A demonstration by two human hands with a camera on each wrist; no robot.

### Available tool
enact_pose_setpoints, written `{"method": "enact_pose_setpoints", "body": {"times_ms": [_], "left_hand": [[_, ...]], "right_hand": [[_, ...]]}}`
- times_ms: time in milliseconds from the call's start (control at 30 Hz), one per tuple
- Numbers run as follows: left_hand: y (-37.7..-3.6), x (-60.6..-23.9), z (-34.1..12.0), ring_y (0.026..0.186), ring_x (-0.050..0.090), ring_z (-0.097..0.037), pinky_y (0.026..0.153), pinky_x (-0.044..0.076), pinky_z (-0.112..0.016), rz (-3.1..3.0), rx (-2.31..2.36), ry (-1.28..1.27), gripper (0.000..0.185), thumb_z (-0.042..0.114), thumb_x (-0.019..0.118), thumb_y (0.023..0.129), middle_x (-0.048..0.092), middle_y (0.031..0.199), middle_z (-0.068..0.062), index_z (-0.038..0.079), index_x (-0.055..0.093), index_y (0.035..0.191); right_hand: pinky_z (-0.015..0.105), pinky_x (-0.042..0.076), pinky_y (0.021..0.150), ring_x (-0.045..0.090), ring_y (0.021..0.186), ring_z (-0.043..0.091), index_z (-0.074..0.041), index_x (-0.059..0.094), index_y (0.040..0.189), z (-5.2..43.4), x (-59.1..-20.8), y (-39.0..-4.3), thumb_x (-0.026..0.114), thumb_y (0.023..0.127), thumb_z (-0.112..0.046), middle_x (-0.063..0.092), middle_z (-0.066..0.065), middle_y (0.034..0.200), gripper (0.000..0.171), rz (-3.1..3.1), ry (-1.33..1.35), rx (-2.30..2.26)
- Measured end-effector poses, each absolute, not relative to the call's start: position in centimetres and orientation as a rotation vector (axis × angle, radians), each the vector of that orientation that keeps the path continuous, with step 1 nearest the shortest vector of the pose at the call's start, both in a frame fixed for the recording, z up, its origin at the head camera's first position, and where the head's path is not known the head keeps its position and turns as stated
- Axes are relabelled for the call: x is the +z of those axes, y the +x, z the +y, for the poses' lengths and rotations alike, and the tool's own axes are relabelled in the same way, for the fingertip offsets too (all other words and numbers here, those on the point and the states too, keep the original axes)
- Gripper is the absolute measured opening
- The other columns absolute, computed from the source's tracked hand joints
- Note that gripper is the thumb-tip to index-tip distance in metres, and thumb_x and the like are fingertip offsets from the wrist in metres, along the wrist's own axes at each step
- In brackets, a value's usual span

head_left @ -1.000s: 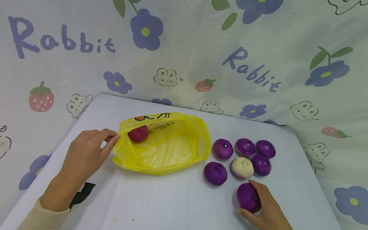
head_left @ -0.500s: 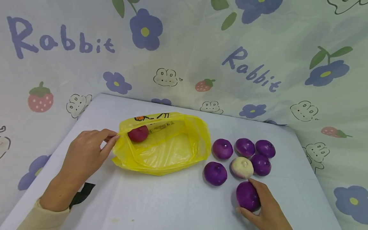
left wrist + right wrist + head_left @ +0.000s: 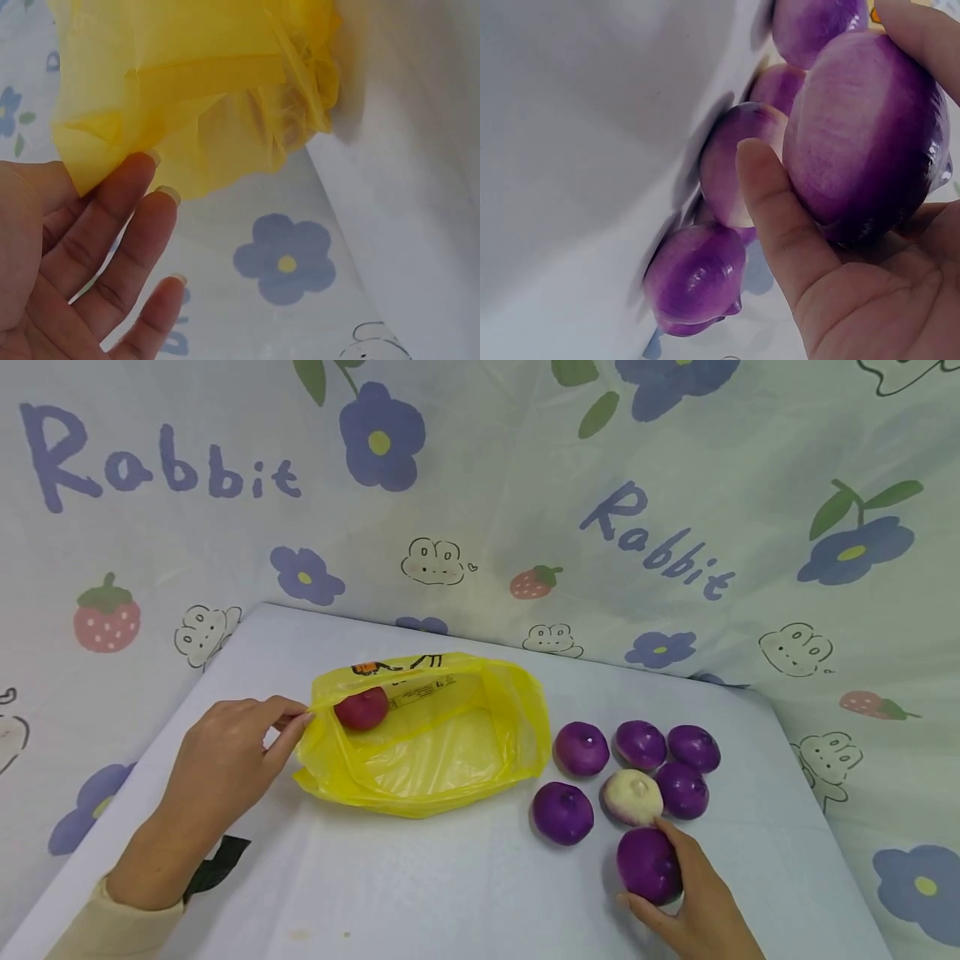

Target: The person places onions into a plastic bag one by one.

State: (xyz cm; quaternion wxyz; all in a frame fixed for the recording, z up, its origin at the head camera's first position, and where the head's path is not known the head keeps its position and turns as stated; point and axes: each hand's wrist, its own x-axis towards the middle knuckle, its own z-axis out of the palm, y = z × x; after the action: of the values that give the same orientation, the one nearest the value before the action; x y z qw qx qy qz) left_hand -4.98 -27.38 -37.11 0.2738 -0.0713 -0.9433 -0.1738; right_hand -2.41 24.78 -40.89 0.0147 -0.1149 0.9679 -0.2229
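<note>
Fingers and thumb of the right hand [image 3: 693, 906] curl round a glossy round purple onion [image 3: 648, 864] at the near right of the pale blue-grey tabletop [image 3: 450, 893]; the right wrist view shows the thumb [image 3: 780, 217] pressed across its side and the palm cupped under it. Whether the onion rests on the table or is just off it cannot be told. Just beyond it lie six more bulbs in a loose cluster: a pale whitish onion with a purple blush [image 3: 632, 797] close to the held one, a dark purple onion [image 3: 562, 812] to its left, and four purple onions [image 3: 652, 752] behind them, some touching one another.

The left hand [image 3: 225, 768] pinches the left edge of a crumpled yellow plastic bag [image 3: 427, 752] between thumb and fingertips, holding its mouth open. The left wrist view shows the fingers [image 3: 112, 217] lying fairly straight under the yellow film. The bag lies on the table left of the onion cluster, near it but apart. Inside it, at the far left corner, sits a round reddish onion [image 3: 362, 707]. A small black object [image 3: 217, 864] lies beside the left wrist. A printed cloth backdrop with blue flowers, strawberries and the word "Rabbit" [image 3: 525, 485] hangs behind the table.
</note>
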Motion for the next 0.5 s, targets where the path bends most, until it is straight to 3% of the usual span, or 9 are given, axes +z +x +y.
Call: {"method": "enact_pose_setpoints", "body": {"times_ms": [500], "left_hand": [[-4.98, -37.11, -27.27, 0.082, 0.068, -0.039, 0.086, 0.055, -0.062, -2.523, -0.488, -0.173, 0.019, 0.009, 0.084, 0.087, 0.075, 0.084, -0.013, 0.004, 0.075, 0.103]], "right_hand": [[0.058, 0.054, 0.098, 0.061, 0.124, 0.033, -0.008, 0.045, 0.151, 24.12, -40.37, -2.7, 0.096, 0.074, -0.041, 0.056, 0.012, 0.143, 0.099, 3.068, -0.457, -0.706]]}}
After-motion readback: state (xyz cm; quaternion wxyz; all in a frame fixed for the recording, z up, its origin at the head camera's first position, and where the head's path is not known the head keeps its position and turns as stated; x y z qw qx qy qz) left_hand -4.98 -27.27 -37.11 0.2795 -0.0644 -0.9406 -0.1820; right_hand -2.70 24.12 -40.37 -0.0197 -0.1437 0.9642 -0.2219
